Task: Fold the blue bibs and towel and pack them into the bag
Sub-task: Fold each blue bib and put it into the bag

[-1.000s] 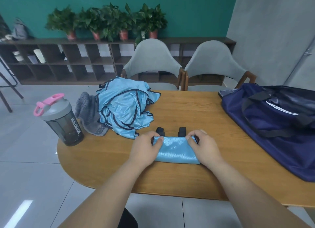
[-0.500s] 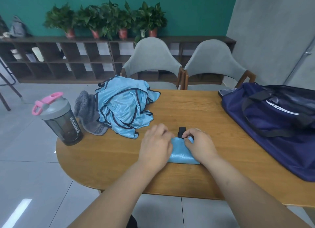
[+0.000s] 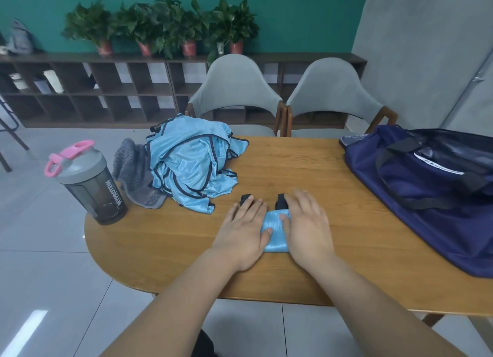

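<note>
Uncurled from pinching, left hand [image 3: 241,231] and right hand [image 3: 306,223] now press flat on the folded light-blue satin bib [image 3: 276,231] beneath them, apparently finishing its fold; next it likely needs gripping and carrying to the navy fabric bag [image 3: 426,196] right of the right hand.

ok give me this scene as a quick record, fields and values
left hand: flat, pressing folded bib
right hand: flat, pressing folded bib
folded bib: on table, under both hands
bib pile: crumpled, back left of table
towel: grey, crumpled, left of bib pile
bag: navy, right end of table
bottle: upright, table's left edge
</note>
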Demonstrator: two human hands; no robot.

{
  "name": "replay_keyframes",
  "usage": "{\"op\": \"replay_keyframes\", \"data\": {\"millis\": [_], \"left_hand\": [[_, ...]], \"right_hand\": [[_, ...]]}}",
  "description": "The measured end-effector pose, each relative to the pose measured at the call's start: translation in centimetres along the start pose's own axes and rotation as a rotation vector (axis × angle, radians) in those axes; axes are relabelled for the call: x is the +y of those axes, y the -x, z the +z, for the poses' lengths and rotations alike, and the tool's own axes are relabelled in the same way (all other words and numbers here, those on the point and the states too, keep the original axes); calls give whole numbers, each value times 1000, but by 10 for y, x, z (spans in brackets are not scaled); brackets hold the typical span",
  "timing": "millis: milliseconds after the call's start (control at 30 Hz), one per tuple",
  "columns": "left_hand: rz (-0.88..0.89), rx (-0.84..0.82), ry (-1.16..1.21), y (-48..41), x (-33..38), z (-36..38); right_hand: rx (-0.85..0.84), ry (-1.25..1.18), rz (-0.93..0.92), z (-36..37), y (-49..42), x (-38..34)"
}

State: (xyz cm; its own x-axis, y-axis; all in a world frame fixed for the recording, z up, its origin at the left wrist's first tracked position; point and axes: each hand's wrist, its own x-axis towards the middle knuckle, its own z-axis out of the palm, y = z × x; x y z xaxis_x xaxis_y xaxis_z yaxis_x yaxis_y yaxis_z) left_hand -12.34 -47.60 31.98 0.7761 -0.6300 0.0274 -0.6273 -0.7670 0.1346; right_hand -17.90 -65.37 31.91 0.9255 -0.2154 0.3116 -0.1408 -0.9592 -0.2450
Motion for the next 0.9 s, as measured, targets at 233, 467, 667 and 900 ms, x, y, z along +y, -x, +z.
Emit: {"op": "replay_keyframes", "data": {"millis": [233,467,667,900], "left_hand": [[-57,-69,-60,-12,1,-2],[-114,184,103,-3,-3,11],[-107,175,150,-6,-5,10],[-175,311,251,-3,-7,12]], "right_hand": [[-330,17,72,7,-6,7],[-291,8,92,5,-2,7],[-53,183,-396,-9,-8,5],[-203,111,-247,-16,-34,15]]}}
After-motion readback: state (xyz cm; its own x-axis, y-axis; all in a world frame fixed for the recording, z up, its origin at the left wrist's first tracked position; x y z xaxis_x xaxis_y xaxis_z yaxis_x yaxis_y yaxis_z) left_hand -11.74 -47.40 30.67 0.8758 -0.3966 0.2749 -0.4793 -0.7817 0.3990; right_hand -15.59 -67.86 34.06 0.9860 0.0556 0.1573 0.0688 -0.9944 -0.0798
